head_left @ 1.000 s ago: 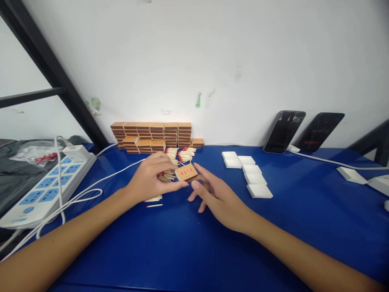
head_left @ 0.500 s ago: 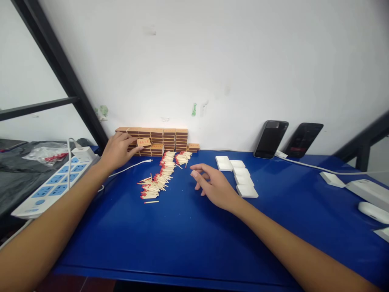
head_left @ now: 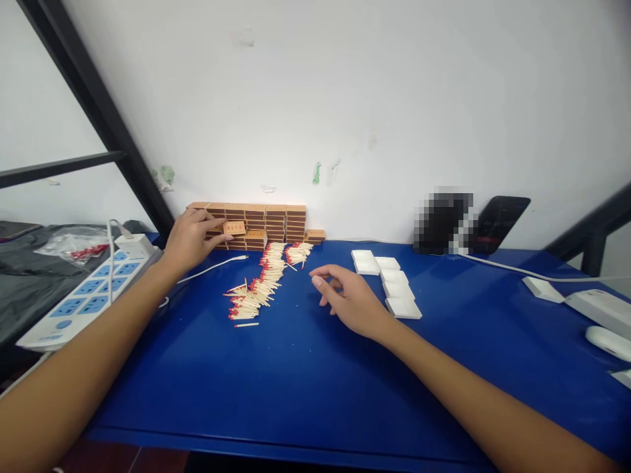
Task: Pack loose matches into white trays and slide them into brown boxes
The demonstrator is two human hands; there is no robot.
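My left hand (head_left: 191, 238) grips a small orange matchbox (head_left: 234, 228) between thumb and fingers, in front of stacked matchboxes (head_left: 286, 220) along the wall. My right hand (head_left: 348, 299) hovers over the blue table (head_left: 276, 387), fingers apart and slightly curled, holding nothing. Between the hands lies a long pile of red-tipped matches (head_left: 266, 272), with a smaller pile (head_left: 298, 252) behind it and one loose match (head_left: 246, 325) in front. White open trays (head_left: 397, 286) stand in a stepped row just beyond my right hand.
At the left are a white power strip (head_left: 89, 295), a charging cable (head_left: 211, 268) and a plastic bag (head_left: 71, 243). A dark phone (head_left: 503, 223) leans on the wall beside a pixelated dark object (head_left: 438, 223). White devices (head_left: 599, 312) lie at the far right.
The matchbox in my left hand has turned a little and now sits more level against the stack. My right hand has hardly moved. The view has shifted slightly.
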